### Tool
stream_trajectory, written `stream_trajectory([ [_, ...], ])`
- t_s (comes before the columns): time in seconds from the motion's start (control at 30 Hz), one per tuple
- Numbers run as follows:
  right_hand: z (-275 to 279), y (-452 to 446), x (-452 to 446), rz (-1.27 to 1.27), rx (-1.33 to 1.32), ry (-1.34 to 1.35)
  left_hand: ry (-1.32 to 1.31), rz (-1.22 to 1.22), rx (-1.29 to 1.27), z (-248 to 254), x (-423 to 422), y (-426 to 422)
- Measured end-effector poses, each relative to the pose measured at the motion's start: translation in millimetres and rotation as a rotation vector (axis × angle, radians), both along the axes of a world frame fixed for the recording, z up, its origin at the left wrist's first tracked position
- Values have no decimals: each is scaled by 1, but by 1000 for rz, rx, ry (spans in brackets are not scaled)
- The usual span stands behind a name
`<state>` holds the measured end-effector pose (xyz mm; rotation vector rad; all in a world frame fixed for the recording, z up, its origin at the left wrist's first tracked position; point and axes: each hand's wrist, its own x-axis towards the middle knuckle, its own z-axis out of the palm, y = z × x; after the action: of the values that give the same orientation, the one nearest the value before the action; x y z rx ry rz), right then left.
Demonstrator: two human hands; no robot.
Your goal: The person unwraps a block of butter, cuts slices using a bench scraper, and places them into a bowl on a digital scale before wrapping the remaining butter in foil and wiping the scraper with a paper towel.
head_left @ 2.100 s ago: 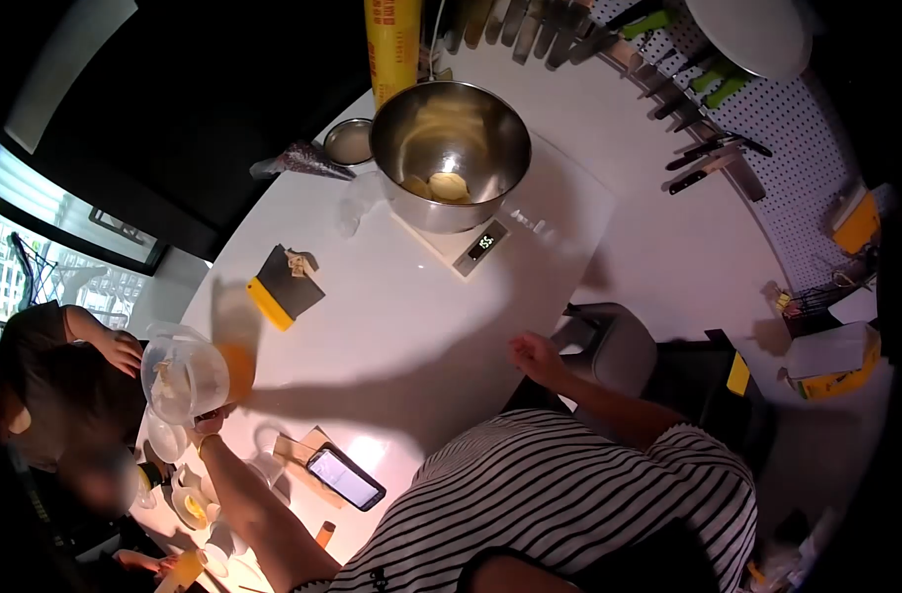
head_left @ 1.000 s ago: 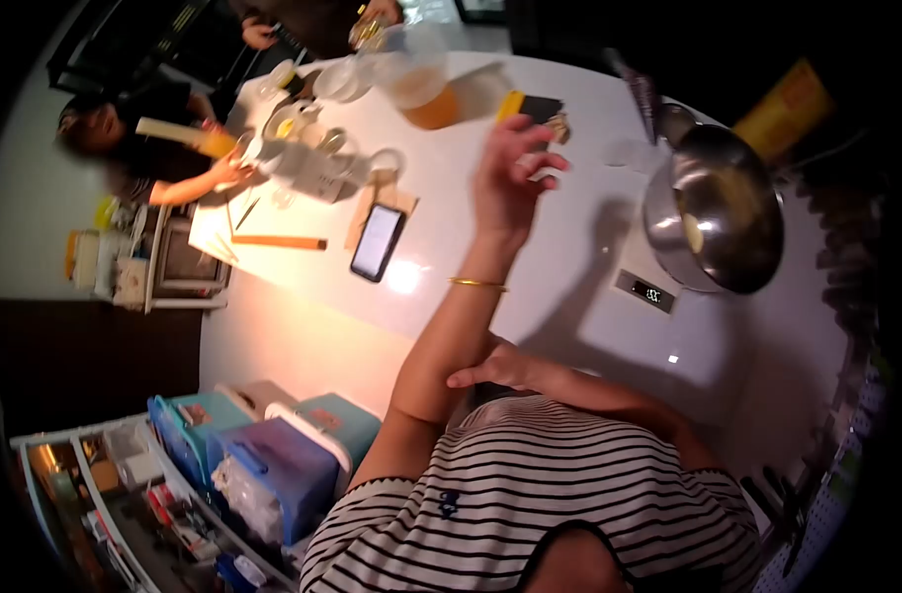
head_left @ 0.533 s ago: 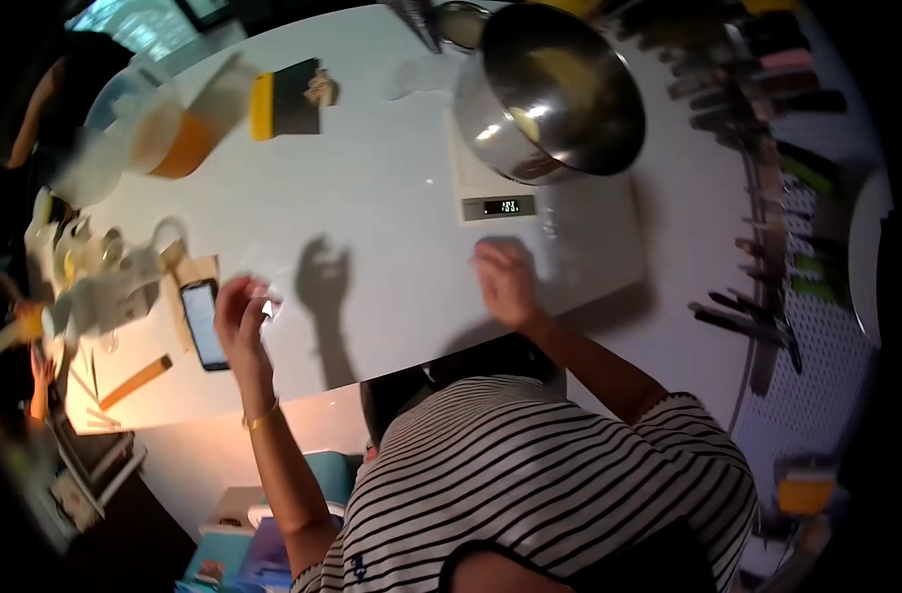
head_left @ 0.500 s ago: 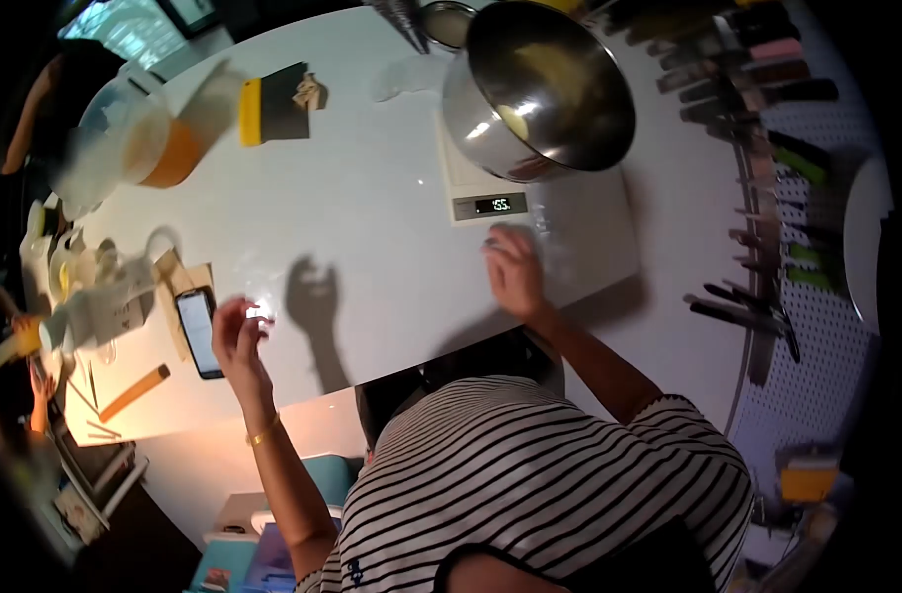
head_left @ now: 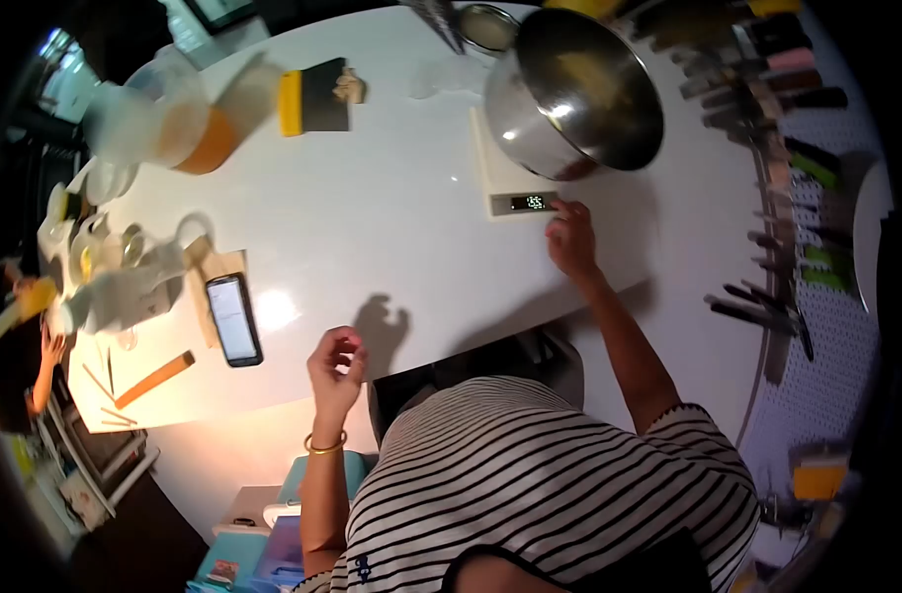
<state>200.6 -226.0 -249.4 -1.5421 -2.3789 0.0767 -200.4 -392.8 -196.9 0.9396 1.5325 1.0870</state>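
Left hand (head_left: pixel 335 373) above the table's near edge, fingers loosely curled, thumb slightly apart. Right hand (head_left: pixel 572 239) beyond, forefinger extended, others bent; fingertip at the scale (head_left: pixel 503 206), contact apparent but unconfirmed. Steel bowl (head_left: pixel 518 127) rests on the scale, behind its lit display.

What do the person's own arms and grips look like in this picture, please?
The left grip and right grip are ungloved hands on bare forearms. A thin gold-coloured bangle circles the left wrist; none shows on the right wrist. The short sleeves are white with dark stripes and dark, scalloped-looking edges.
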Motion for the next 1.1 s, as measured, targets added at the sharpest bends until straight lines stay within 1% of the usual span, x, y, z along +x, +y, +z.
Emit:
stream_trajectory([
  [0.03,-1,6,-7,45,66,41,30,45,10,2,1,1],
  [0.1,-5,-7,-25,26,121,154,186,-59,-14,7,-1,0],
  [0.17,4,-25,-61,57,25,279,421,-146,144,27,9,6],
  [0.2,11,-25,-81,143,-108,276,484,-192,206,34,15,12],
  [0.23,18,-27,-105,216,-237,260,522,-228,294,38,22,18],
  [0.3,25,-12,-153,282,-261,348,483,-294,302,50,37,30],
  [0.37,7,23,-187,211,-155,371,496,-318,314,58,43,37],
  [0.43,-2,76,-216,172,-139,482,521,-282,286,59,44,32],
  [0.5,1,129,-240,69,-20,440,511,-268,237,56,43,23],
  [0.57,5,168,-251,-75,111,271,563,-165,172,51,41,12],
  [0.63,5,186,-260,-279,115,198,554,-132,125,44,41,1],
  [0.7,-8,199,-251,-121,252,181,565,-80,148,34,37,-13],
  [0.77,0,185,-250,89,165,329,496,-45,26,49,40,-15],
  [0.8,5,167,-249,163,68,417,553,-16,119,44,40,-16],
  [0.83,1,151,-242,242,6,443,534,-42,60,53,40,-14],
  [0.87,5,128,-237,282,-19,381,552,-28,77,53,41,-15],
  [0.93,-3,85,-224,330,-103,398,571,-3,106,53,33,-20],
  [1.0,-12,46,-203,326,-240,432,645,12,95,53,21,-26],
  [1.03,-11,26,-193,342,-280,428,695,80,99,49,9,-31],
  [1.07,-7,5,-184,349,-315,424,705,157,38,48,-8,-36],
  [1.1,10,-18,-177,394,-376,377,700,230,-35,47,-28,-38],
])
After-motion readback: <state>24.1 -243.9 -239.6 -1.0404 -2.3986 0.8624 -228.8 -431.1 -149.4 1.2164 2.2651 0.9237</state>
